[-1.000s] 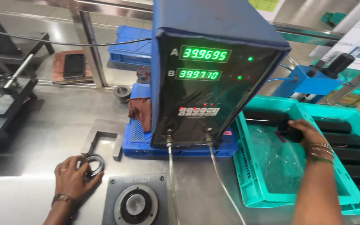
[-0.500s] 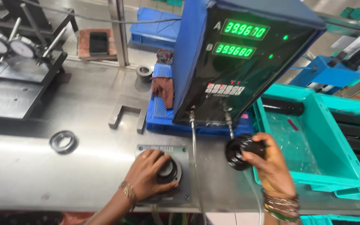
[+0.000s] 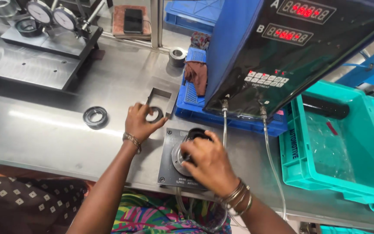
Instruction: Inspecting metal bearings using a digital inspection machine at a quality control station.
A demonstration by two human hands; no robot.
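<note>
Right hand [image 3: 208, 162] is down at lower centre of the frame, fingers wrapped around a black cylindrical part [image 3: 197, 134], pressing it onto the round seat of the dark square gauge block [image 3: 172, 167] that sits on the steel bench [image 3: 44, 125]. Only the part's top edge peeks out above the knuckles. Left hand [image 3: 140, 122], just left of centre, has its fingertips curled on a dark metal ring [image 3: 154, 115] lying flat on the bench, right beside the open L-shaped steel bracket [image 3: 160, 99]. A second ring [image 3: 95, 116] lies apart, further left, untouched.

Above the right hand looms the blue display unit [image 3: 291, 65], red digits lit on its black face, two thin tubes [image 3: 267, 143] running down from its lower edge toward the bench front. At the right edge, a teal crate [image 3: 325, 173] lined with clear plastic, a black cylinder [image 3: 325, 106] lying along its far side. Upper left, dial gauges [image 3: 50, 15] stand on a dark fixture plate, and a small steel sleeve [image 3: 177, 56] stands near the blue tray [image 3: 191, 93].
</note>
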